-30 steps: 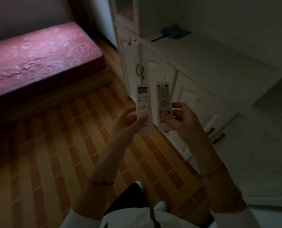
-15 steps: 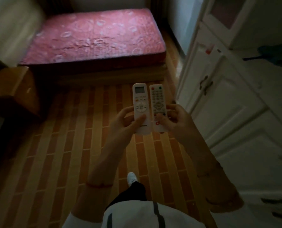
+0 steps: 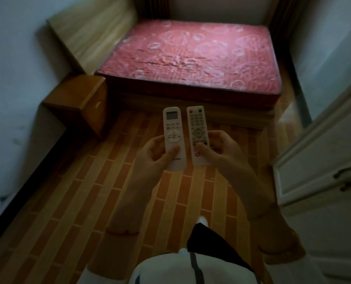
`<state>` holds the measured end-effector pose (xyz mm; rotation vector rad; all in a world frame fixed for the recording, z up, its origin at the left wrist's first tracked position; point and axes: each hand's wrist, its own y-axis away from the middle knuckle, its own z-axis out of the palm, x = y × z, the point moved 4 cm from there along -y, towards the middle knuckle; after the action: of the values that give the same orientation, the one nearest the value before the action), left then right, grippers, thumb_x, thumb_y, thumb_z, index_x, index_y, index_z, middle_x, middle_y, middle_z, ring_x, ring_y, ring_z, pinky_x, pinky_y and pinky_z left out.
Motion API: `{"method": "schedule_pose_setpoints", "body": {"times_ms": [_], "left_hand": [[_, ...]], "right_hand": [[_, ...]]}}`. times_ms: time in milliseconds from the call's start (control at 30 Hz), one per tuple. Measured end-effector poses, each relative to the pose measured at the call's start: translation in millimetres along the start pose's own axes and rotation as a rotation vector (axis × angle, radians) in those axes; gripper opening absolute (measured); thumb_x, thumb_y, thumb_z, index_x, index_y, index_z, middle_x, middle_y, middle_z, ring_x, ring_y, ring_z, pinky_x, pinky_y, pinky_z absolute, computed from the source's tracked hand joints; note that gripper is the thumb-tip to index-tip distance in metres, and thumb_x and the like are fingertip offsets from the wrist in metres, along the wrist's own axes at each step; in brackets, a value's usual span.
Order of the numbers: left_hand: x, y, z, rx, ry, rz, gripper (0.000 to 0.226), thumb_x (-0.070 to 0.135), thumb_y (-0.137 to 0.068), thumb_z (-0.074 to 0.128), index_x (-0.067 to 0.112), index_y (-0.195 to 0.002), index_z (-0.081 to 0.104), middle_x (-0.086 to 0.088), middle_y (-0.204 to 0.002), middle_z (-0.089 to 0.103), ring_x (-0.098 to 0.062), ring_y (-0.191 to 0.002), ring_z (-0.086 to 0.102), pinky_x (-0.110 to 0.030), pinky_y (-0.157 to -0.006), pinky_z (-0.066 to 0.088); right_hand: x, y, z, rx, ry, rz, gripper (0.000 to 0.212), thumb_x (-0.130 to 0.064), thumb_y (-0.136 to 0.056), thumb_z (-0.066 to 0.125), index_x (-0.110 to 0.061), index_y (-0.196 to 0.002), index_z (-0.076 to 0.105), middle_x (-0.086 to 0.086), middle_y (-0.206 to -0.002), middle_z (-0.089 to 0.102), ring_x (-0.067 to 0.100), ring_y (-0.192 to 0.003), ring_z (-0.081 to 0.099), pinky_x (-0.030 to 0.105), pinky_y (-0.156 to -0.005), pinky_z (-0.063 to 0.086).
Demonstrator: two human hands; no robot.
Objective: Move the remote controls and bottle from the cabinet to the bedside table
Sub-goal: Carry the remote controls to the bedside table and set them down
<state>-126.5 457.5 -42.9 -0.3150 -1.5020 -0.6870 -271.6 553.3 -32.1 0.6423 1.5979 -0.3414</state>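
Observation:
My left hand (image 3: 155,154) grips a white remote with a small screen (image 3: 173,128), thumb across its lower half. My right hand (image 3: 219,149) grips a second white remote with many small buttons (image 3: 197,128). Both remotes are held upright side by side, a little apart, above the floor. The wooden bedside table (image 3: 80,99) stands ahead to the left, against the bed's corner. The white cabinet (image 3: 322,152) runs along the right edge. No bottle is in view.
A bed with a red patterned mattress (image 3: 193,56) fills the far end, its wooden headboard (image 3: 88,35) at the left. Striped brick-pattern flooring (image 3: 113,191) lies between me and the bed. A white wall (image 3: 12,83) bounds the left side.
The view has swung left from the cabinet to face the bed and bedside table. Both hands keep the same grip on the remotes, still held together in front of me.

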Motion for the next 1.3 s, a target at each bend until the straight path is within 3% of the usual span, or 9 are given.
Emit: {"method": "schedule_pose_setpoints", "body": {"times_ms": [200,367,500,733,933,1300], "left_hand": [[12.7,-84.9,-24.4,0.145,0.038,-0.023,0.043,0.022,-0.084,0.068,0.021,-0.125,0.054,0.004,-0.110,0.072,-0.014,-0.099,0.071,-0.038,-0.085,0.059],[31.5,-171.2,-39.6,0.245,0.077,-0.008,0.044,0.021,-0.085,0.067,0.019,-0.126,0.054,0.004,-0.110,0.071,-0.008,-0.095,0.071,-0.021,-0.069,0.058],[59.7,-244.2,-51.2,0.327,0.097,0.029,0.038,0.017,-0.086,0.066,0.018,-0.122,0.054,0.004,-0.107,0.070,-0.004,-0.091,0.071,-0.017,-0.065,0.056],[90.7,-339.9,-82.7,0.485,0.107,0.050,0.044,0.025,-0.082,0.070,0.021,-0.123,0.056,0.002,-0.109,0.072,-0.010,-0.095,0.071,-0.027,-0.076,0.059],[101.8,-411.1,-132.3,0.609,0.129,0.044,0.046,0.025,-0.081,0.072,0.019,-0.124,0.057,-0.001,-0.111,0.072,-0.015,-0.099,0.071,-0.037,-0.085,0.058],[129.2,-564.5,-277.4,0.740,0.137,0.052,0.036,0.026,-0.083,0.071,0.029,-0.116,0.057,0.009,-0.100,0.072,-0.003,-0.088,0.071,-0.017,-0.067,0.056]], "right_hand": [[-7.4,-109.1,31.8,-0.146,-0.007,-0.019,0.031,-0.019,-0.086,0.064,-0.017,-0.113,0.050,0.001,-0.108,0.066,0.015,-0.097,0.068,0.031,-0.076,0.059],[-27.2,-212.2,50.4,-0.249,-0.005,-0.049,0.032,-0.018,-0.084,0.066,-0.016,-0.112,0.051,0.001,-0.108,0.065,0.012,-0.093,0.068,0.022,-0.068,0.058],[-54.1,-298.7,65.1,-0.347,0.006,-0.075,0.033,-0.019,-0.084,0.067,-0.017,-0.113,0.051,0.001,-0.109,0.066,0.014,-0.094,0.069,0.026,-0.072,0.059],[-84.7,-421.5,104.6,-0.508,0.041,-0.083,0.039,-0.020,-0.084,0.068,-0.011,-0.118,0.052,0.006,-0.111,0.068,0.017,-0.095,0.070,0.035,-0.077,0.060],[-96.6,-509.4,162.8,-0.618,0.040,-0.090,0.039,-0.018,-0.084,0.068,-0.008,-0.118,0.053,0.006,-0.108,0.069,0.014,-0.091,0.071,0.025,-0.070,0.059],[-126.3,-684.4,318.7,-0.755,0.060,-0.126,0.035,-0.017,-0.084,0.068,-0.008,-0.116,0.054,0.009,-0.105,0.071,0.020,-0.091,0.071,0.037,-0.075,0.059]]}}
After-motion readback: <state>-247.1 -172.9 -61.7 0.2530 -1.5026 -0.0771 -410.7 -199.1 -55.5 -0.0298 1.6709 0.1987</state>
